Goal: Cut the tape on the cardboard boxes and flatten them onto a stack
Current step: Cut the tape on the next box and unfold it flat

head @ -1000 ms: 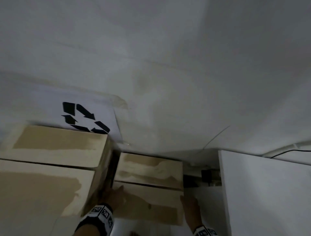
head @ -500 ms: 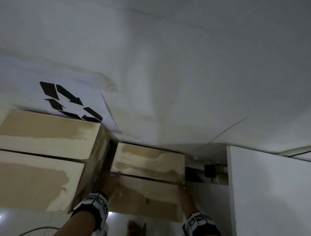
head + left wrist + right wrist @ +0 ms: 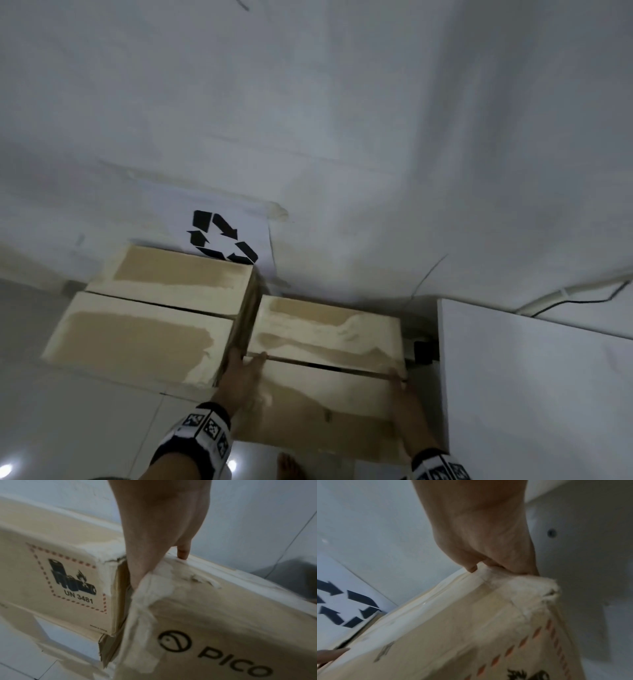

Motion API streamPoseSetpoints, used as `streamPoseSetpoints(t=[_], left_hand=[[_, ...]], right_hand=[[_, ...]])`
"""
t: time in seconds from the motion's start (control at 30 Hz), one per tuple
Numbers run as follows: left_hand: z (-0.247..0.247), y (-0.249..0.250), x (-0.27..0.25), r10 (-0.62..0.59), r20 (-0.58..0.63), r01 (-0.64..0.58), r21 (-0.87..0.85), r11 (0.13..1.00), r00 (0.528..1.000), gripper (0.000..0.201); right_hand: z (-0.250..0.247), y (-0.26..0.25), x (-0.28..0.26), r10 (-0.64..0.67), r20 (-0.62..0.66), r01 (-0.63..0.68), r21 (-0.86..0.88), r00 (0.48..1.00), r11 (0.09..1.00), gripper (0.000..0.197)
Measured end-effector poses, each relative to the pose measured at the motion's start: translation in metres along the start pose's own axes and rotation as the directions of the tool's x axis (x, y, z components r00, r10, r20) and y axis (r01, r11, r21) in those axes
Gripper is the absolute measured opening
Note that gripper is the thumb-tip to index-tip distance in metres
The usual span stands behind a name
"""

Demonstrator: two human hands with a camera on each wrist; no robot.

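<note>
Against the white wall (image 3: 342, 137), the left hand (image 3: 241, 380) and right hand (image 3: 407, 407) each grip the smaller cardboard box (image 3: 325, 342) by its near flap's corners, beside a larger box (image 3: 154, 318).

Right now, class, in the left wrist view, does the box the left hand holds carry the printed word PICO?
Yes: the word PICO is printed in black on the side of the box that the left hand holds at its top corner.

Head view looks down and forward from above at two cardboard boxes against a wall. Each wrist view sits close behind its hand, facing the smaller box (image 3: 325, 346). All three share that box; head and right wrist share the recycling sign (image 3: 224, 238).
</note>
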State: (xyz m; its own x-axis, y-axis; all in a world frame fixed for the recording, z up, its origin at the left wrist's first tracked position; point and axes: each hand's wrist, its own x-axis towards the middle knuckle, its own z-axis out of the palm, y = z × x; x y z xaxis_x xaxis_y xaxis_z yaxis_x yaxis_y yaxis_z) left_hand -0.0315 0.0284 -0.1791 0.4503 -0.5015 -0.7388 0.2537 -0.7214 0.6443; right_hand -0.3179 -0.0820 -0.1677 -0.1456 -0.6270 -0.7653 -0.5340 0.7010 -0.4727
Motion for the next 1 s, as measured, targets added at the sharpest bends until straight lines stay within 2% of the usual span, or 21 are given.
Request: streamPoseSetpoints(t=[0.07, 0.1, 0.2, 0.23, 0.3, 0.33, 0.43, 0.53, 0.63, 0.7, 0.83, 0.9, 1.0], left_hand=[[-0.009, 0.009, -0.022, 0.051, -0.002, -0.050, 0.022, 0.998, 0.999, 0.078], [-0.013, 0.016, -0.034, 0.054, 0.007, -0.054, 0.046, 0.997, 0.999, 0.076], [-0.029, 0.035, -0.077, 0.122, 0.025, -0.124, 0.128, 0.984, 0.992, 0.062], [-0.035, 0.042, -0.092, 0.149, 0.040, -0.154, 0.133, 0.979, 0.988, 0.057], [-0.043, 0.054, -0.125, 0.206, 0.046, -0.210, 0.110, 0.972, 0.977, 0.047], [-0.046, 0.060, -0.140, 0.239, 0.025, -0.240, 0.084, 0.967, 0.971, 0.045], [-0.049, 0.083, -0.192, 0.336, -0.025, -0.337, -0.033, 0.941, 0.942, 0.054], [-0.045, 0.104, -0.232, 0.478, 0.001, -0.477, -0.038, 0.878, 0.879, 0.062], [-0.031, 0.125, -0.269, 0.634, 0.043, -0.635, 0.027, 0.772, 0.772, 0.053], [-0.017, 0.135, -0.290, 0.683, 0.081, -0.687, 0.038, 0.725, 0.725, 0.040], [0.023, 0.141, -0.315, 0.716, 0.157, -0.733, 0.118, 0.670, 0.680, 0.029], [0.051, 0.138, -0.331, 0.731, 0.187, -0.755, 0.179, 0.631, 0.656, 0.027], [0.103, 0.127, -0.359, 0.737, 0.234, -0.774, 0.194, 0.603, 0.634, 0.015]], right_hand=[[-0.007, -0.005, -0.030, -0.041, 0.008, 0.041, -0.002, 0.999, 0.999, 0.068], [-0.012, -0.005, -0.043, -0.068, 0.005, 0.068, -0.011, 0.998, 0.998, 0.069], [-0.026, -0.008, -0.085, -0.206, -0.011, 0.206, 0.016, 0.979, 0.978, 0.063], [-0.032, -0.011, -0.103, -0.269, -0.028, 0.270, 0.053, 0.963, 0.961, 0.066], [-0.045, -0.012, -0.132, -0.350, -0.056, 0.354, 0.076, 0.935, 0.932, 0.085], [-0.052, -0.014, -0.146, -0.364, -0.052, 0.368, 0.072, 0.930, 0.927, 0.085], [-0.081, -0.022, -0.183, -0.412, -0.061, 0.416, 0.082, 0.909, 0.906, 0.058], [-0.115, -0.031, -0.221, -0.480, -0.117, 0.489, 0.078, 0.870, 0.869, 0.060], [-0.152, -0.027, -0.246, -0.538, -0.206, 0.566, 0.117, 0.818, 0.816, 0.050], [-0.183, -0.017, -0.258, -0.536, -0.264, 0.568, 0.056, 0.802, 0.821, 0.050], [-0.248, 0.011, -0.277, -0.554, -0.336, 0.598, 0.035, 0.761, 0.800, 0.047], [-0.278, 0.029, -0.282, -0.533, -0.367, 0.592, 0.065, 0.762, 0.803, 0.048], [-0.320, 0.062, -0.280, -0.477, -0.324, 0.572, 0.352, 0.817, 0.741, 0.025]])
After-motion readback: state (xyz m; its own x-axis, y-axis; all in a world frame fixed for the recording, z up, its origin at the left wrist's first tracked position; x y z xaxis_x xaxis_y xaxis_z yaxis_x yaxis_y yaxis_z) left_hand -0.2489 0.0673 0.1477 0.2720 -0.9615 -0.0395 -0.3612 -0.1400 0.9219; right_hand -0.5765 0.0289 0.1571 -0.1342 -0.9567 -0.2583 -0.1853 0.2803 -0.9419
